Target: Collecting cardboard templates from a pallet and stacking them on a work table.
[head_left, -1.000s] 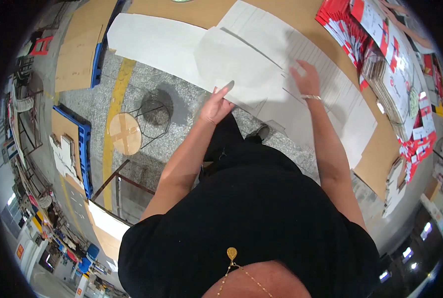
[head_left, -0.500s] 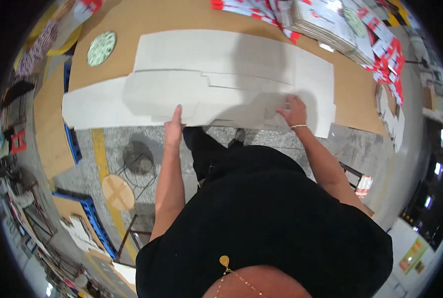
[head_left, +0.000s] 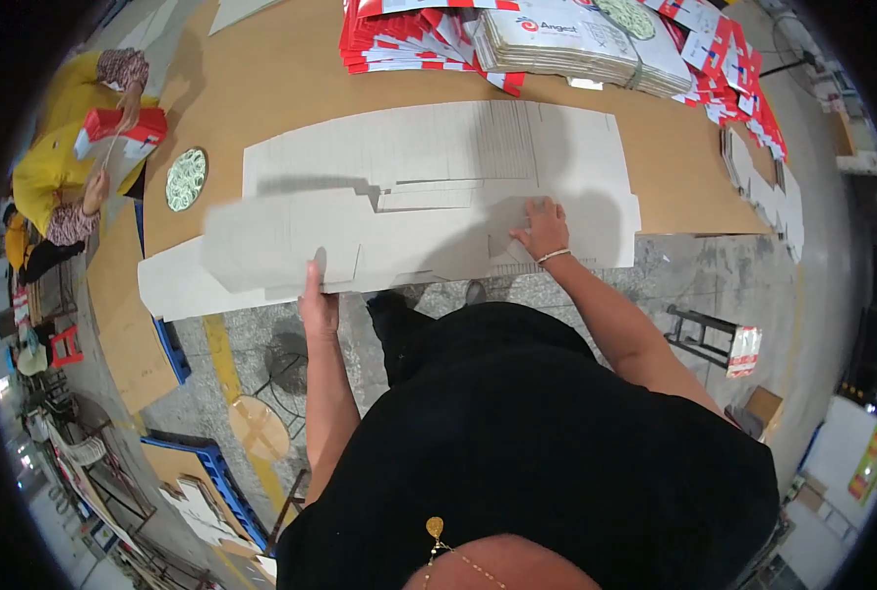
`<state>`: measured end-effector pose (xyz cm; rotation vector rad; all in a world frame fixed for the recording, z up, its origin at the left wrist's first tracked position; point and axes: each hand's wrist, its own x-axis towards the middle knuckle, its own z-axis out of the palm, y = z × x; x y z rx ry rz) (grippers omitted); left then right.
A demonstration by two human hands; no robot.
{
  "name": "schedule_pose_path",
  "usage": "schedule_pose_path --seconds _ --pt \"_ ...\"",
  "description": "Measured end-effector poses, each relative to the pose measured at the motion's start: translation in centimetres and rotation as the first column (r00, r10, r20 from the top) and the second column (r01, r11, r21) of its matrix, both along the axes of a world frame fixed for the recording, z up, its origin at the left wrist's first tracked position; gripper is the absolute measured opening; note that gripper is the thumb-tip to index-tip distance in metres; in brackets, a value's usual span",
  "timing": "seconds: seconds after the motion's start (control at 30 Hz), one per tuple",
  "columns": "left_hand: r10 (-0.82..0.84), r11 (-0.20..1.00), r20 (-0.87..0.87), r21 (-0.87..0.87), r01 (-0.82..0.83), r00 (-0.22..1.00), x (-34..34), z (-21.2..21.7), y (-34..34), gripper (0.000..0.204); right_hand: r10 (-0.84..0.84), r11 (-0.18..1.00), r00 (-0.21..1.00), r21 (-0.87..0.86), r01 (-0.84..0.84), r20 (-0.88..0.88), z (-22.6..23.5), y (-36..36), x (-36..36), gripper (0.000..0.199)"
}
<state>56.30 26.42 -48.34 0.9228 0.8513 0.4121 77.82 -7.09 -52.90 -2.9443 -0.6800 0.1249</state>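
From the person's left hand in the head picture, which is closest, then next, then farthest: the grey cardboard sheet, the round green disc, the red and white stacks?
1. Grey cardboard sheet: the left hand grips its near edge.
2. Round green disc: up and to the left, lying on the brown table.
3. Red and white stacks: at the table's far edge, up and to the right.

Packaging workshop or small factory. Long brown worktable (head_left: 291, 69), flat die-cut cardboard sheets (head_left: 438, 187), stacks of printed red-and-white cartons (head_left: 409, 34), bundled flat boxes (head_left: 576, 39), concrete floor (head_left: 714, 275), blue crates (head_left: 212, 472), co-worker in yellow (head_left: 55, 167) folding cartons.
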Motion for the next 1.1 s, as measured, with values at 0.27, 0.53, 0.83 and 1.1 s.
schedule_pose_path --seconds 0.27,0.53,0.83,1.1 --pt "0.033 0.807 -0.232 0.580 0.111 0.972 0.9 -3.4 -0.6 0.034 -0.064 0.997 0.987 0.028 0.068 -0.147 1.2 0.9 -0.1 0.070" --pt "-0.114 0.434 -0.382 0.811 0.391 0.917 2.7 2.2 -4.1 0.033 -0.077 0.997 0.990 -0.010 0.077 -0.114 1.4 -0.1 0.2 0.070" --pt "-0.091 0.978 -0.261 0.158 0.135 0.961 -0.3 -2.7 1.3 0.039 -0.126 0.992 0.981 -0.028 0.123 -0.146 1.0 0.0 0.0 0.070" --pt "-0.038 0.152 -0.317 0.935 0.319 0.948 4.7 3.1 -4.3 0.038 -0.143 0.990 0.982 -0.017 0.142 -0.127 0.4 -1.3 0.2 0.072"
